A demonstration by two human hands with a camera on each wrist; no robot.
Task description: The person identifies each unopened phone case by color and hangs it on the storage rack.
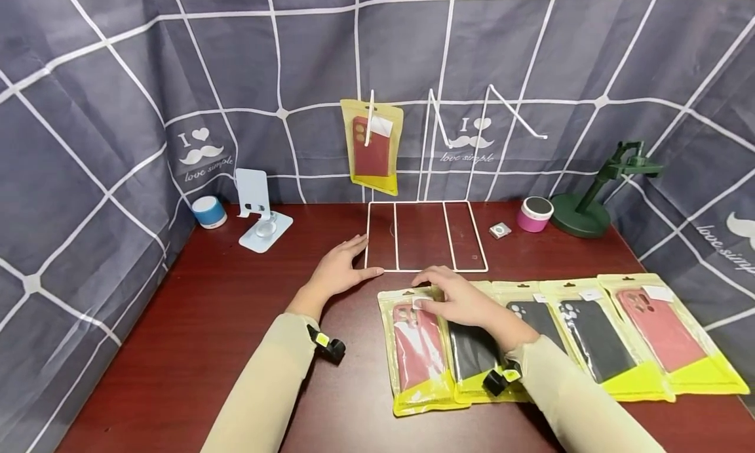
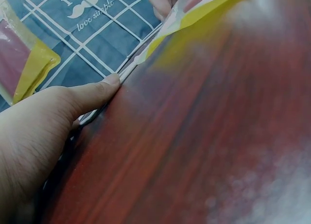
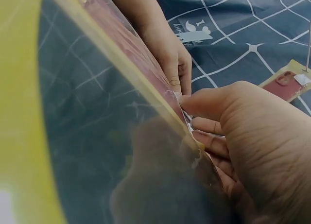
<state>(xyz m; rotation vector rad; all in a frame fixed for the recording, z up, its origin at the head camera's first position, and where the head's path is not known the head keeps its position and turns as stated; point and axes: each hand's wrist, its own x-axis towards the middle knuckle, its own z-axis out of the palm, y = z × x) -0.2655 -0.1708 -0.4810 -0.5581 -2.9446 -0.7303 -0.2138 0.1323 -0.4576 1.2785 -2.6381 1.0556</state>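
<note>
Six pouches point(image 1: 666, 328), left fingers point(image 1: 349, 247) straight against rack point(image 1: 396, 236), right fingers point(image 1: 429, 275) at one, grip unclear, "love simple" curtain point(image 1: 201, 154)

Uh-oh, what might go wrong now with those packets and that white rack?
The right hand is at the leftmost table packet, close against the black-case packet, so lifting one might drag the other. The left hand is at the base of the rack, so a bump could perhaps shift it and knock the hanging packet down.
</note>
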